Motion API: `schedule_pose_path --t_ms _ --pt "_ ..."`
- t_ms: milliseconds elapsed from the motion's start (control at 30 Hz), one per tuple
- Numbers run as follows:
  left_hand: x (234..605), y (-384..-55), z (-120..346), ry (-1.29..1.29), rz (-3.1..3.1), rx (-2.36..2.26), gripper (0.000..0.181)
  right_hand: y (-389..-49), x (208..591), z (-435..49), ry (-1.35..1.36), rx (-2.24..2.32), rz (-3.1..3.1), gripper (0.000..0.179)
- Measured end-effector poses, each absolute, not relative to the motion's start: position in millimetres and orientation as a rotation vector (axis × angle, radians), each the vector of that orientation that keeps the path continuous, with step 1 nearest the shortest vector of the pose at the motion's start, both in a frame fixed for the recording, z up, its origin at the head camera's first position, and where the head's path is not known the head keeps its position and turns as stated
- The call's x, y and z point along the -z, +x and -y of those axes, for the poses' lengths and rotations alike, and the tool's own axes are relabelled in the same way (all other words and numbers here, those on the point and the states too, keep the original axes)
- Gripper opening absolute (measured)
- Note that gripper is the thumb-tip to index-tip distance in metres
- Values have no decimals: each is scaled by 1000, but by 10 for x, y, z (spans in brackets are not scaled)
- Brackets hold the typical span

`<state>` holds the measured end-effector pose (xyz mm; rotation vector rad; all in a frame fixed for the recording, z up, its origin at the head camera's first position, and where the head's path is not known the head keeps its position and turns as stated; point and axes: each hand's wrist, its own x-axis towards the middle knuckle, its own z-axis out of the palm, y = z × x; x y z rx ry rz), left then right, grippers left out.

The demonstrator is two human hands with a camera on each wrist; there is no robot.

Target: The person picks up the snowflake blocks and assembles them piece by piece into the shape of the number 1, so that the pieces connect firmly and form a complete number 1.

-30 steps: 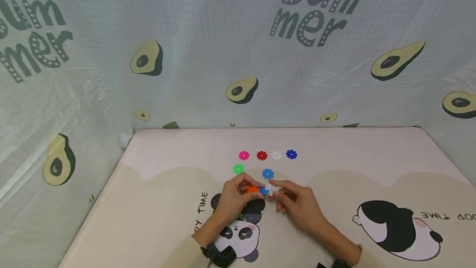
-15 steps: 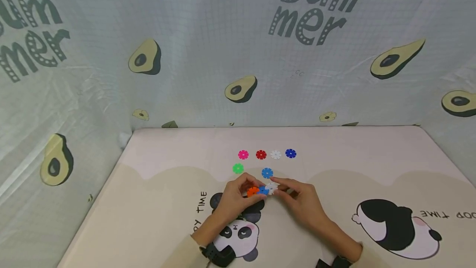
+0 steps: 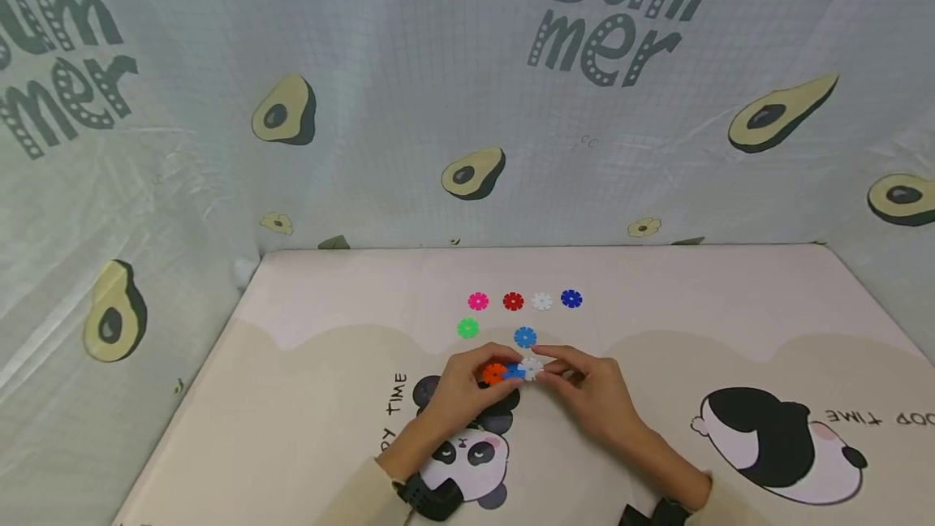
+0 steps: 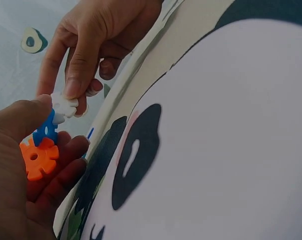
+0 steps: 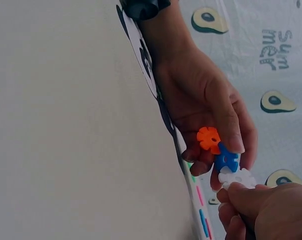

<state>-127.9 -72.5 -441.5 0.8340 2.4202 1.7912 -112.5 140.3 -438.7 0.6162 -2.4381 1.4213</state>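
Note:
Three notched flower-shaped plastic discs are joined in a row: an orange disc [image 3: 493, 372], a blue disc [image 4: 45, 131] in the middle and a white disc [image 5: 238, 177] at the other end. The blue disc stands crosswise to the other two. My left hand [image 3: 462, 386] pinches the blue disc between thumb and fingers, with the orange disc over its curled fingers. My right hand [image 3: 599, 392] pinches the outer edge of the white disc with its thumb and fingers. The row is held above the table, close over a printed panda.
Loose discs lie beyond my hands: pink [image 3: 478, 301], red [image 3: 514, 301], white [image 3: 542, 301] and dark blue [image 3: 571, 299] at the back, then green [image 3: 467, 329] and light blue [image 3: 525, 337] nearer. A printed curtain [image 3: 380, 104] hangs behind the table [image 3: 292, 412].
My right thumb has come up to the white disc's edge, and the right fingers have drawn in. The joined row has tilted slightly between my hands. The loose discs have stayed put.

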Motion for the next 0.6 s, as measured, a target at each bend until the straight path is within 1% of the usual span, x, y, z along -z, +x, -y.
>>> schedule_pose_path --t_ms 33,233,433,600 --pt "4472 -1302 726 843 -2430 -1790 28 -1125 4385 -1404 608 -1425 2447 36" --pt "4496 -1308 727 902 -2468 -1811 31 -1143 4365 -1425 561 -1403 2505 31" --pt "4542 -1338 719 1042 -2501 -1892 34 -1231 4310 -1479 568 -1357 2480 26" --pt "4542 -1353 732 1093 -2560 -1892 33 -1340 4281 -1509 541 -1307 2509 29"
